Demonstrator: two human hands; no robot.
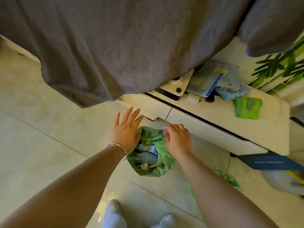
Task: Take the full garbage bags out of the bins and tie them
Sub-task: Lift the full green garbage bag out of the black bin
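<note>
A full green garbage bag (150,159) sits on the tiled floor just in front of a white bedside cabinet; its mouth gapes and shows blue wrappers and paper. My left hand (127,130) hovers at the bag's left rim with fingers spread and straight, a silver bangle on the wrist. My right hand (177,139) lies over the bag's right rim with its fingers bent down towards the plastic; whether they pinch the rim is hidden from here. No bin shows under the bag.
The white cabinet (213,129) holds blue packets (212,81) and a green cloth (248,108). A grey bedspread (115,46) hangs at the top. A second green bag (228,180) lies right of my forearm, near a blue box (269,162). My feet (115,214) stand below.
</note>
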